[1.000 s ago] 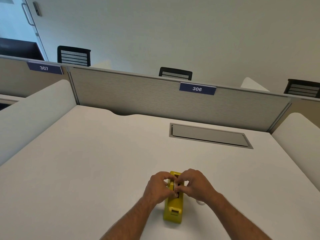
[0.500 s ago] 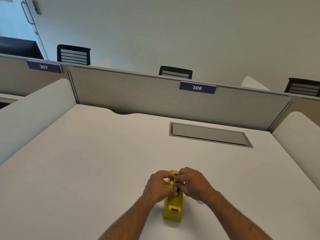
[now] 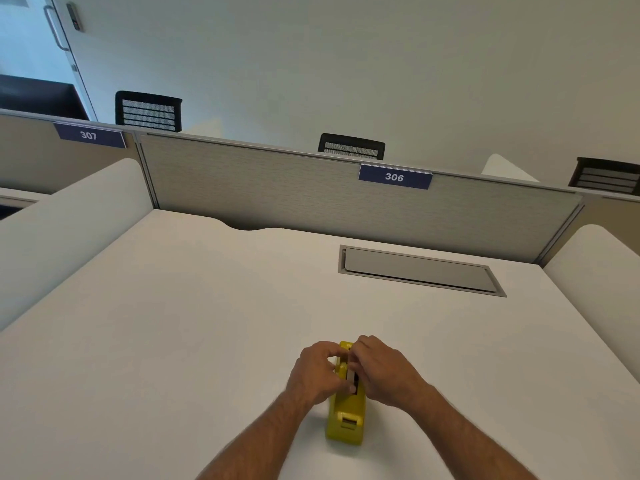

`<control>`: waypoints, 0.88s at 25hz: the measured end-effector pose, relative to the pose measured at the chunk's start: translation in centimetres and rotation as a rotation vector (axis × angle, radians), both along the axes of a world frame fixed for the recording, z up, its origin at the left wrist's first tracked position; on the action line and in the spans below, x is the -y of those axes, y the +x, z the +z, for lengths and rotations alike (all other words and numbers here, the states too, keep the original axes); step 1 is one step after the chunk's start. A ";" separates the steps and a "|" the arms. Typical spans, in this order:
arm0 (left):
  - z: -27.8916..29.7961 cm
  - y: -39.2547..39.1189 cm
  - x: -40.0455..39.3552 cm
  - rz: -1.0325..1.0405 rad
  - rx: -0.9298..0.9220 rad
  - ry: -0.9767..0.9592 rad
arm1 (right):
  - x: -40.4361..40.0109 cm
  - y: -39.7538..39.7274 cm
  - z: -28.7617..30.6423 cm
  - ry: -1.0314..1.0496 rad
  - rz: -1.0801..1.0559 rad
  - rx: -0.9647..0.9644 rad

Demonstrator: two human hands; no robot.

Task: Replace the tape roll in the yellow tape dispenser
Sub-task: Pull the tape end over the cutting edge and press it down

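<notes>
The yellow tape dispenser (image 3: 346, 417) stands on the white desk (image 3: 173, 341), its cutter end toward me. My left hand (image 3: 317, 374) grips its left side and my right hand (image 3: 382, 370) its right side, fingers meeting over the open slot on top. A pale tape roll (image 3: 350, 375) shows as a thin strip in the slot between my fingertips. Most of the roll is hidden by the fingers and the dispenser body.
A grey cable hatch (image 3: 420, 270) is set into the desk further back on the right. A grey partition (image 3: 311, 199) with label 306 closes the far edge. White side panels (image 3: 65, 223) flank the desk left and right.
Both hands have stayed on the dispenser with only small finger shifts over the slot. The dispenser has not moved on the desk.
</notes>
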State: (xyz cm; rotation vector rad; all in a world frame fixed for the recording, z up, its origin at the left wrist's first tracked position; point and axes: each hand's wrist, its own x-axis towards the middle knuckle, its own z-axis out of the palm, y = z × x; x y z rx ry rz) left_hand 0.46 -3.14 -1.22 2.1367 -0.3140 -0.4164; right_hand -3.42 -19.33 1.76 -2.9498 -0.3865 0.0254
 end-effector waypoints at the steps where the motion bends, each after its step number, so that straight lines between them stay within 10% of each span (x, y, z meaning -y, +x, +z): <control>1: 0.0 0.0 0.0 -0.002 -0.001 0.003 | 0.0 0.0 -0.1 0.020 -0.016 0.011; 22: -0.4 0.2 0.0 0.015 -0.041 -0.057 | 1.1 0.4 -0.2 0.284 0.006 0.013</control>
